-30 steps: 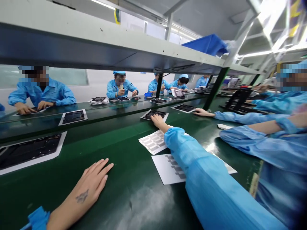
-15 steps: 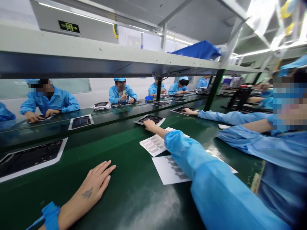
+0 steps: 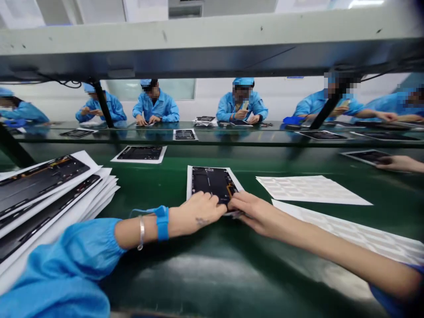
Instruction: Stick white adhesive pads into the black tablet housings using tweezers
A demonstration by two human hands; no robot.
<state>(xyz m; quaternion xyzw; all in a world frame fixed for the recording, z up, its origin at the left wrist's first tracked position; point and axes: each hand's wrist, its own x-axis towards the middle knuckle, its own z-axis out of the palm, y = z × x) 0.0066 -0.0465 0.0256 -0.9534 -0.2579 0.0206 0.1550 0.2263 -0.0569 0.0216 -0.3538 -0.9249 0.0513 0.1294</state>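
An open tablet housing (image 3: 212, 180), black with small parts and an orange flex cable, lies on a white sheet (image 3: 190, 182) in front of me. My left hand (image 3: 204, 213) reaches over its near edge, fingers bent down onto the housing and tips partly hidden. At the near right corner, my right hand (image 3: 253, 210) has its thumb and fingers closed on the housing and sheet. The two hands almost meet. A blue wrist strap (image 3: 162, 223) and a bracelet circle my left wrist.
Stacked housings on white sheets (image 3: 49, 203) rise at left. Another housing (image 3: 141, 153) lies beyond. Printed label sheets (image 3: 311, 189) are at right. A shelf (image 3: 212, 62) spans overhead. A co-worker's hand (image 3: 399, 162) touches a housing at far right; several co-workers sit opposite.
My view has swung left. The housing my right hand was reaching out to now lies closer in front of me. My left hand has gone from lying flat on the bench to the housing.
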